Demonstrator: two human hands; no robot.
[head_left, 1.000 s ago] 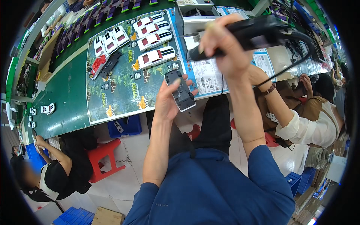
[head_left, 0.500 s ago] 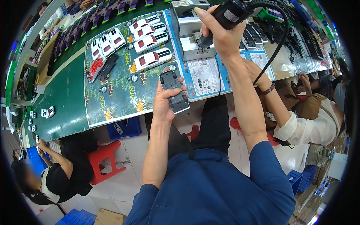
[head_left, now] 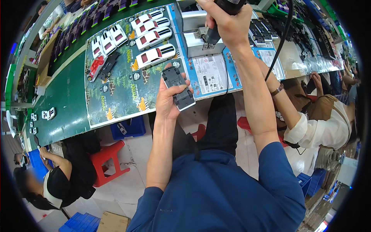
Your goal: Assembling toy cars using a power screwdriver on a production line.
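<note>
My left hand [head_left: 167,96] is closed round a toy car [head_left: 178,87], its black underside turned up and a white body edge showing below. My right hand [head_left: 233,26] grips a black electric screwdriver [head_left: 228,5] with a cord. The tool points down, its tip at a silver metal box [head_left: 199,43] that looks like a screw feeder; the contact itself is too small to make out. Left of the held car, a row of white toy cars with black stripes [head_left: 155,55] lies on a printed sheet [head_left: 116,104]. Beyond them are more white cars [head_left: 109,40], a red car body [head_left: 96,68] and a black chassis [head_left: 109,65].
Black chassis parts [head_left: 259,33] lie to the right, near a co-worker's arm [head_left: 284,101]. Another person sits at the left by a red stool [head_left: 108,162]. Small white cars [head_left: 48,113] stand on the green table [head_left: 65,96]. A blue bin [head_left: 135,128] sits under the edge.
My right hand and the screwdriver have shifted slightly up in the view, the tip staying by the metal box. My left hand still holds the car, almost unmoved.
</note>
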